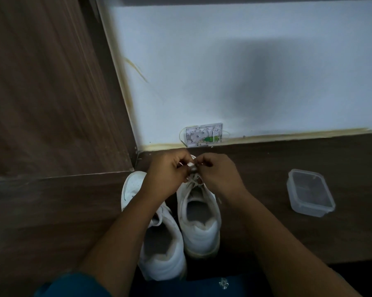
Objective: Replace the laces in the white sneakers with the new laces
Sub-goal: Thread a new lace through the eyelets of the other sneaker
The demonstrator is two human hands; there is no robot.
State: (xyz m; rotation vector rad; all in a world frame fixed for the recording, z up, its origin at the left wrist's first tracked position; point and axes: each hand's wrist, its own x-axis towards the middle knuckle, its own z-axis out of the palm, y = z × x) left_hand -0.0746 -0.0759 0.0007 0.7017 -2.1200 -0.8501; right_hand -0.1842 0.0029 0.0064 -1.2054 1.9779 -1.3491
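Two white sneakers stand side by side on the dark wooden surface, toes pointing at the wall. The right sneaker [199, 221] has a white lace [194, 180] threaded near its front eyelets. My left hand [166, 174] and my right hand [218, 173] meet above that shoe's toe, and each pinches a part of the lace between curled fingers. The left sneaker [159, 243] lies partly under my left forearm, its toe [133, 185] showing to the left. The lace ends are hidden inside my fingers.
A clear plastic container [310, 192] with a lid sits to the right of the shoes. A small white wall box [204, 134] with thin wires is fixed low on the white wall. A tall wooden panel [52, 93] stands at the left.
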